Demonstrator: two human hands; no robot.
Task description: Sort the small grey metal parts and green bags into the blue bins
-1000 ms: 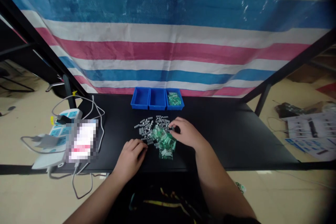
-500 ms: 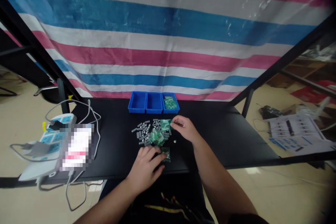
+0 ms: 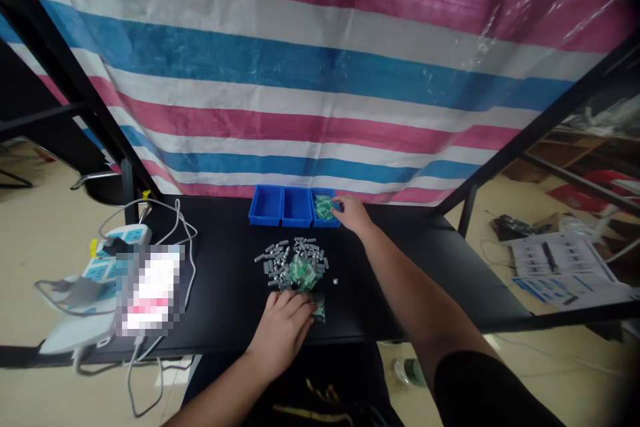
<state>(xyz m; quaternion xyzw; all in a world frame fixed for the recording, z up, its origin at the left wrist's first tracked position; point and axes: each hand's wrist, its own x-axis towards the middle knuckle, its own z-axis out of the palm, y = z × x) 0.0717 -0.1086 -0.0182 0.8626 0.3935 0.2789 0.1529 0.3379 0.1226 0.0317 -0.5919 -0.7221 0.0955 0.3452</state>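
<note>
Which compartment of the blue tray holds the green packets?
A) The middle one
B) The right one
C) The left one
B: the green packets lie in the right compartment of the blue tray, beside the right hand.

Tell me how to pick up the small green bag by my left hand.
Probably best to pinch the small green bag at its lower right corner, coming from the right. It lies flat, so that loose corner is the easiest to lift. Your left hand covers its left edge, and the heap of green bags sits just behind it.
</note>
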